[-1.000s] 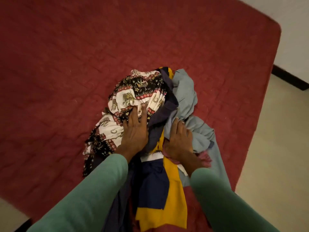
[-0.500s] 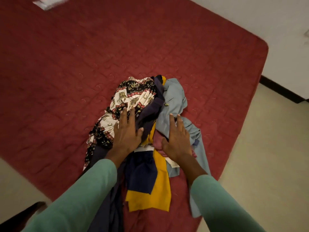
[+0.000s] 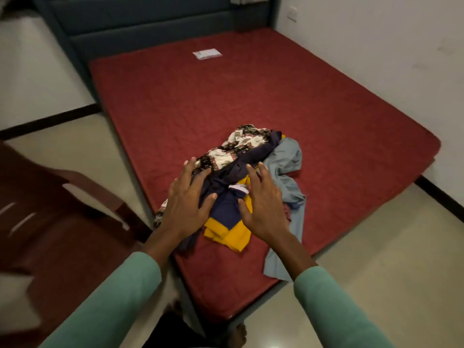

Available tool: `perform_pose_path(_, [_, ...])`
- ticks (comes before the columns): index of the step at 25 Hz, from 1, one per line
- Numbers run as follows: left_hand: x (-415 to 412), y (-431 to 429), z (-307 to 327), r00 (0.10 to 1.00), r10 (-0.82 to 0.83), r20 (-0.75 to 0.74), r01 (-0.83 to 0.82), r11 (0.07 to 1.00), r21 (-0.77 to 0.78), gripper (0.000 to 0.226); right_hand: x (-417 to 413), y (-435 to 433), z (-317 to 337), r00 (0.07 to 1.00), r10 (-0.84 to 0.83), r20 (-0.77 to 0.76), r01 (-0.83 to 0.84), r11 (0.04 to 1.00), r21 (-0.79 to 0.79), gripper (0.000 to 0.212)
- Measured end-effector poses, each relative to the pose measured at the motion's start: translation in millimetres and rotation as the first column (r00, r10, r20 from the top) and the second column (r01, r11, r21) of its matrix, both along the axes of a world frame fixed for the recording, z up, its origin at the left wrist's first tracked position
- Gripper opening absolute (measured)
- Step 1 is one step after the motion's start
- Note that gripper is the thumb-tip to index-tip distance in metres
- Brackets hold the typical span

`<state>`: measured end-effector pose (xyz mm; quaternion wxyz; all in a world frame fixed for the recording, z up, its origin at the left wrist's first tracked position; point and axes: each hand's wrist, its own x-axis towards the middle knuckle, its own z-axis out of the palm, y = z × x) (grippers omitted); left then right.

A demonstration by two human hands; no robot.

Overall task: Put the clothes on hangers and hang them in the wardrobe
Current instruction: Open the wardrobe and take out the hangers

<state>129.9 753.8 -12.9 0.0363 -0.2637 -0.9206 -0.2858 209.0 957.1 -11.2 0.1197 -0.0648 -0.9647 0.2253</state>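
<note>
Grip status: neither hand holds anything. Left hand [image 3: 187,204] and right hand [image 3: 263,207] are spread, fingers straight, over the near end of a crumpled heap of clothes [image 3: 253,149]; contact cannot be confirmed. Heap comprises a black-and-white patterned garment [image 3: 238,146] at left, a navy-and-yellow fabric garment [image 3: 224,213] in the middle and a grey-blue garment [image 3: 286,156] at right. It lies toward the near edge of a red quilted mattress [image 3: 251,96]. White paper slip [image 3: 207,54] lies at the far end. Dark red plastic chair [image 3: 62,209] stands left.
</note>
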Motion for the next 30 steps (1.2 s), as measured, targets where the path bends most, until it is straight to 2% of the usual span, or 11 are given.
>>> perform_pose_path(3, [54, -68, 22, 0.988, 0.134, -0.079, -0.13, 0.99, 0.046, 0.064, 19, -55, 19, 0.982, 0.185, -0.042, -0.186, 0.982, -0.01, 0.083])
perform_pose_path(6, [103, -145, 39, 0.942, 0.315, -0.114, -0.307, 0.948, 0.083, 0.062, 31, -131, 38, 0.94, 0.33, -0.089, -0.338, 0.935, -0.102, 0.081])
perform_pose_path(12, [232, -309, 58, 0.757, 0.636, -0.148, -0.614, 0.77, 0.173, 0.06, 90, -312, 57, 0.769, 0.624, -0.137, -0.637, 0.736, -0.229, 0.071])
perform_pose_path(15, [308, -391, 59, 0.656, 0.743, -0.13, -0.718, 0.668, 0.197, 0.058, 142, -405, 55, 0.648, 0.749, -0.139, -0.749, 0.594, -0.295, 0.065])
perform_pose_path(18, [389, -456, 64, 0.519, 0.844, -0.137, -0.817, 0.537, 0.213, 0.056, 194, -485, 54, 0.511, 0.855, -0.09, -0.819, 0.452, -0.353, 0.066])
perform_pose_path(20, [436, -493, 70, 0.412, 0.897, -0.161, -0.865, 0.441, 0.239, 0.053, 218, -534, 58, 0.389, 0.919, -0.066, -0.861, 0.337, -0.382, 0.068])
perform_pose_path(25, [529, -579, 92, 0.091, 0.984, -0.153, -0.943, 0.135, 0.304, 0.054, 262, -661, 80, 0.106, 0.992, -0.061, -0.928, 0.077, -0.365, 0.067])
perform_pose_path(28, [556, -638, 118, -0.03, 0.979, -0.202, -0.968, 0.021, 0.248, 0.064, 277, -753, 105, -0.041, 0.998, -0.057, -0.902, -0.061, -0.427, 0.069])
perform_pose_path(30, [562, -678, 144, -0.053, 0.954, -0.295, -0.989, -0.01, 0.146, 0.07, 282, -818, 130, -0.107, 0.991, -0.086, -0.868, -0.135, -0.478, 0.073])
